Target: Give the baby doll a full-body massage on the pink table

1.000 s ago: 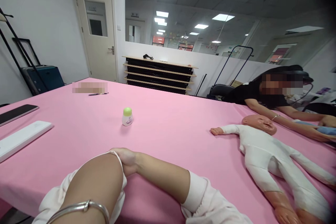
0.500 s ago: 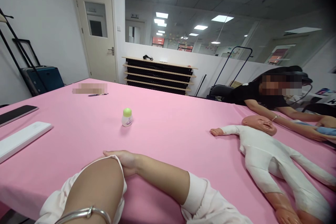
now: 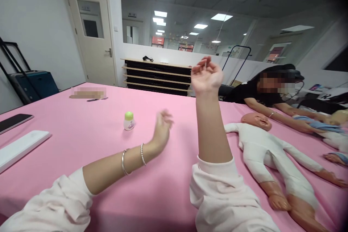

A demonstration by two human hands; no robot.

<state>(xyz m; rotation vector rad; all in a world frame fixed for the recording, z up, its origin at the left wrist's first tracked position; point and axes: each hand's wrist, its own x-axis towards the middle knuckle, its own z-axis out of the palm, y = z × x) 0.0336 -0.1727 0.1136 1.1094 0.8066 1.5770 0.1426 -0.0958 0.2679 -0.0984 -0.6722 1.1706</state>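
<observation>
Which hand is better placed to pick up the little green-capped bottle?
Probably the left hand: it hovers low beside the bottle. The right hand is raised high, farther away.

A plain pink cloth (image 3: pixel 81 130) covers the table from edge to edge, without any pattern. Both of the person's sleeves (image 3: pixel 225 195) are pale pink-white, and two silver bangles (image 3: pixel 133 157) circle the left wrist. Toward the table's middle stands a small white bottle (image 3: pixel 128 121) with a light green cap. Along the right edge lies a doll (image 3: pixel 274 156) in a white suit, its head and feet a peach-tan colour. At the left edge lie a white bar (image 3: pixel 21 146) and a black slab (image 3: pixel 15 121). A co-worker's top (image 3: pixel 244 92) at the far right corner is black.
</observation>
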